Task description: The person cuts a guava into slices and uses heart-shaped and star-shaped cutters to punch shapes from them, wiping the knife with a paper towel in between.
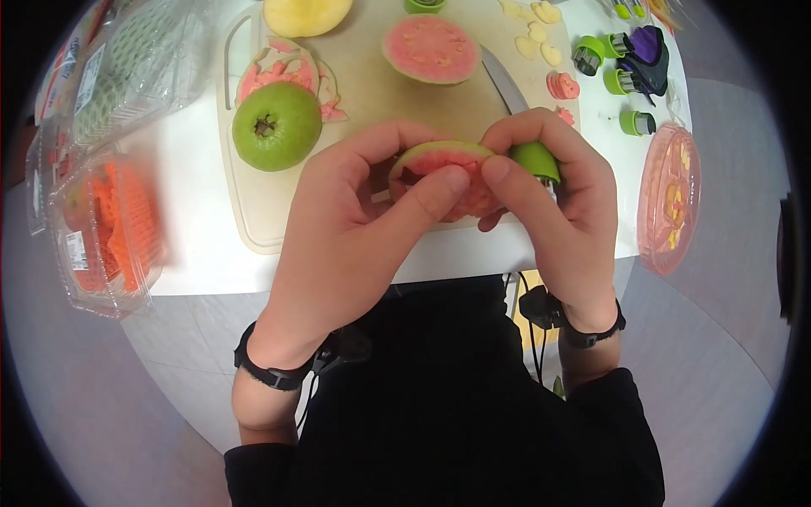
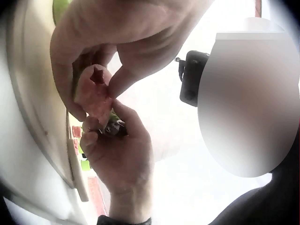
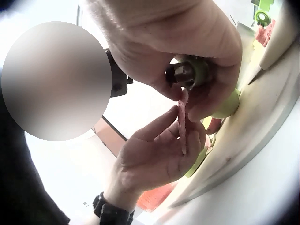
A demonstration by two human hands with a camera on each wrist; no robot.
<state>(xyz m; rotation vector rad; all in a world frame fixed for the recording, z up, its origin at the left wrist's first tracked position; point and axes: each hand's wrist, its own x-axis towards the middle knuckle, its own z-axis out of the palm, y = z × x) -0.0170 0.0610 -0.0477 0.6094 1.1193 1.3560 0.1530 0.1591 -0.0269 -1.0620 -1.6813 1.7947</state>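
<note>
Both hands hold a thin pink guava slice (image 1: 432,158) with a green rim low over the near part of the cutting board (image 1: 355,101). My left hand (image 1: 346,215) pinches its left side between thumb and fingers. A small hole with pointed edges opens in the slice near that side, clear in the left wrist view. Right thumb and fingers pinch the opposite edge; the same right hand (image 1: 574,190) keeps a green-handled metal cutter (image 1: 534,158) tucked in its palm. The right wrist view shows the slice (image 3: 183,126) edge-on between the hands.
On the board lie a cut pink guava half (image 1: 432,49), a green guava piece (image 1: 277,127), pink scraps and a knife (image 1: 503,83). Several green cutters (image 1: 623,82) and a round pink container (image 1: 670,198) stand right. Clear plastic boxes (image 1: 110,228) line the left.
</note>
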